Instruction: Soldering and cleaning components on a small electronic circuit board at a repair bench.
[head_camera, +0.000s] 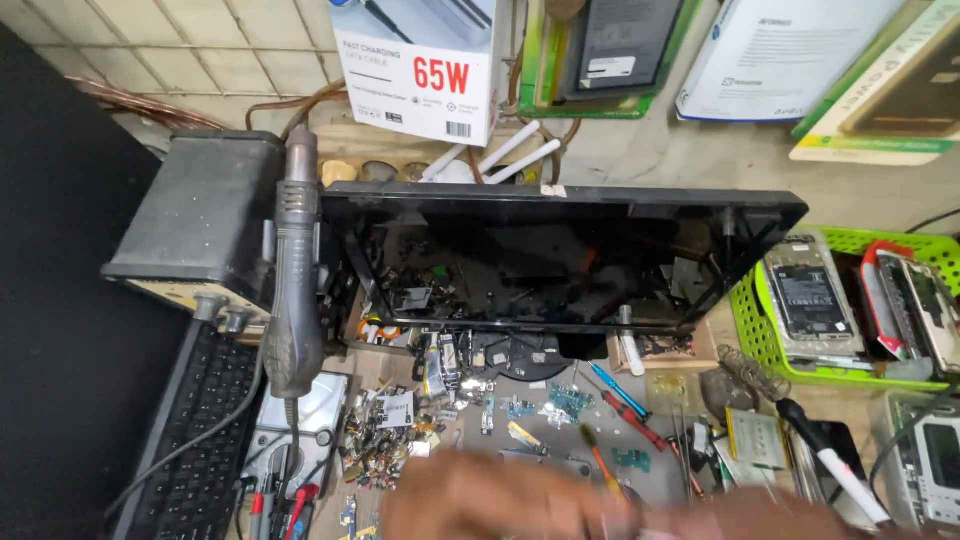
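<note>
At the bottom edge of the view, two blurred hands are seen low over the desk (385, 372). The left hand (490, 498) is smeared by motion, so how far it is open cannot be told, and nothing can be made out in its hold. The right hand (760, 515) is equally blurred and partly cut off by the frame edge; its grip cannot be told either. A screwdriver with an orange handle (600, 462) is located just above and between the two hands, but contact with either hand cannot be confirmed.

A heap of small parts and screws (385, 435) is spread on the desk just left of the left hand. Small blue-green circuit boards (570, 400) are placed just beyond the screwdriver. A red-handled tool (632, 420) and a blue-handled tool (615, 388) are laid beside them, to the right. A white-handled tool (835, 470) is positioned near the right hand.

Behind these items, a black glossy tray (560, 210) is raised above the desk. A hot-air handpiece (293, 290) is hung upright at the left, in front of a grey box (205, 205). A black keyboard (195, 440) is found below it. A green basket (750, 325) containing opened phones (808, 295) is set at the right.
</note>
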